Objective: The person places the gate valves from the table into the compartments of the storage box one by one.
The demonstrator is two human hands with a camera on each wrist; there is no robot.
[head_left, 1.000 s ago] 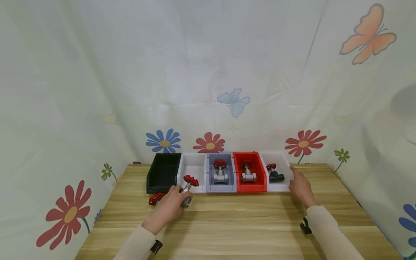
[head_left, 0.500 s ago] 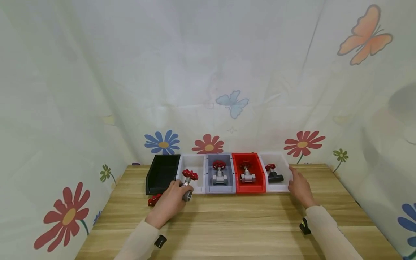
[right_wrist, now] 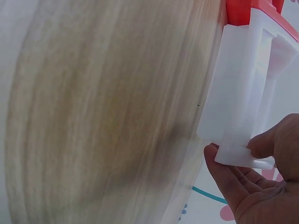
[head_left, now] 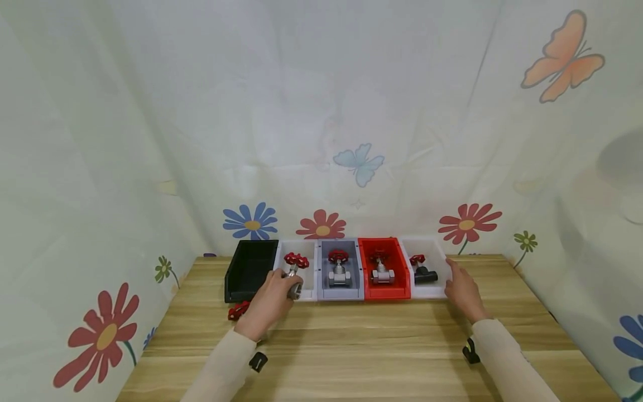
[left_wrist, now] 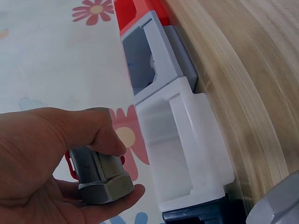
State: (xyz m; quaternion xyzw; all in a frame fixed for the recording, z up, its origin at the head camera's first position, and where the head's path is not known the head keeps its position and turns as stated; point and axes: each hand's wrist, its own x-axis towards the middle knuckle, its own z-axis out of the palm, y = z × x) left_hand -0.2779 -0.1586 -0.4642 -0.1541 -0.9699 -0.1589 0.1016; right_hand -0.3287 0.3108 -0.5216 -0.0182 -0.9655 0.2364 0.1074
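head view: a pale curtain (head_left: 281,111), printed with flowers and butterflies, hangs behind a wood-grained table (head_left: 361,346). near the table's far edge five bins stand side by side; from the left they are a black bin (head_left: 253,265), a first white bin (head_left: 310,274), a grey bin (head_left: 342,293), a red bin (head_left: 388,292) and a second white bin (head_left: 429,291). the right hand (head_left: 464,293) pinches the outer side of the second white bin, thumb on the inner side of the wall and fingers outside. the left hand (head_left: 271,301) pinches a silver valve (left_wrist: 103,179) between thumb and fingers, near the front of the first white bin (how high above the table, i cannot tell). a grey-bin valve (head_left: 339,276), a red-bin valve (head_left: 383,274) and a black valve (head_left: 426,274), this last in the second white bin, each have a red wheel. smallest in sight, a loose red handwheel (head_left: 238,310) shows before the black bin, whatever bears it hidden by the left hand.
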